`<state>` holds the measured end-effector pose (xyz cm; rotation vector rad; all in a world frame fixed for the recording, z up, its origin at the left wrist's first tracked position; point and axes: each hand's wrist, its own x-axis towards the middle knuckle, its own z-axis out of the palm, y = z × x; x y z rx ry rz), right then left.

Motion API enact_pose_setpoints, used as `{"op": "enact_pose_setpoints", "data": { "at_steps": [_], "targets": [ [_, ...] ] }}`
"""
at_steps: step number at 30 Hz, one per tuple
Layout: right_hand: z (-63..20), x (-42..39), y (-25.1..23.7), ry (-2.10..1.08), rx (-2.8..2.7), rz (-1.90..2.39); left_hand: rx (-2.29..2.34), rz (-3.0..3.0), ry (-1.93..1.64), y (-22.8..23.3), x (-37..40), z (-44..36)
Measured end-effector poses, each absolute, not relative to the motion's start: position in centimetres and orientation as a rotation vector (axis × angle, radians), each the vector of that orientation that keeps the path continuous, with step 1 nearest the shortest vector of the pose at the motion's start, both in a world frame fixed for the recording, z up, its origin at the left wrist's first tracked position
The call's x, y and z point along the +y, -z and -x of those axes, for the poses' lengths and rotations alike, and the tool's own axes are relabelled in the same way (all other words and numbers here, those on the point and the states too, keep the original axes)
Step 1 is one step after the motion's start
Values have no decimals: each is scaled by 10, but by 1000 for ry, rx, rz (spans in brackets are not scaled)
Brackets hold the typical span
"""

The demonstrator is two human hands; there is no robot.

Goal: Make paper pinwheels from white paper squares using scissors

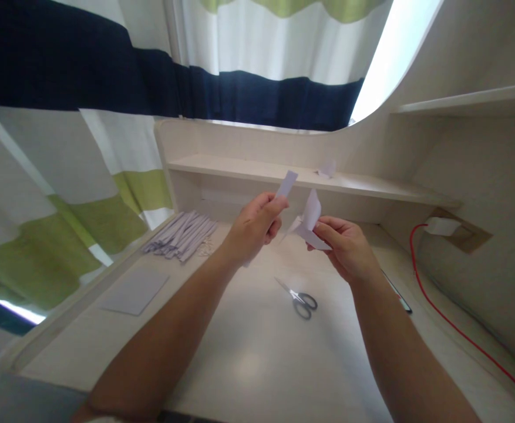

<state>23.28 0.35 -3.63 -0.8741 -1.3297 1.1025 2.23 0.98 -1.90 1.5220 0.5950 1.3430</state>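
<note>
My left hand is raised above the desk and pinches a narrow white paper strip that sticks up past my fingertips. Just to its right, my right hand grips a folded white paper piece whose flaps stand up and point left. The two pieces are close together but apart. Both hands hover over the pale desk top.
Scissors lie on the desk below my hands. A pile of paper strips sits at the back left, a flat sheet nearer the left edge. A pen and red cable lie right. A paper scrap rests on the shelf.
</note>
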Motion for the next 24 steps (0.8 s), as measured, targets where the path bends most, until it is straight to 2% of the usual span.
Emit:
{"op": "enact_pose_setpoints", "data": {
  "at_steps": [8, 24],
  "targets": [
    [-254, -6, 18, -1031, -1313, 866, 896, -2212, -1165, 3, -9, 13],
    [-260, -41, 2, -751, -1453, 834, 791, -2330, -1332, 0, -21, 2]
  ]
}}
